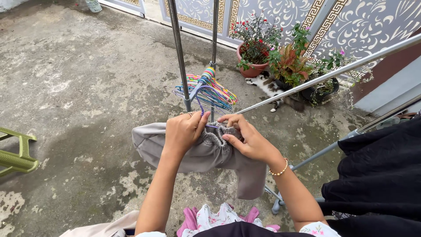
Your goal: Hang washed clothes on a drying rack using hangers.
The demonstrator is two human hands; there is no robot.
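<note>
My left hand (183, 131) and my right hand (245, 137) both grip the gathered elastic waistband of a grey garment (206, 154), held up in front of me. A purple wire hanger (201, 105) pokes up between my hands, its hook rising above the waistband. The garment's legs hang down to the left and below my right wrist. A beaded bracelet (279, 170) circles my right wrist.
A metal drying rack (315, 79) stands ahead with a bundle of coloured hangers (210, 90) on it. Black cloth (377, 171) hangs on the rack's right side. Potted plants (256, 41), a cat (272, 87), a green plastic stool (17, 153) and floral laundry (219, 217) surround me.
</note>
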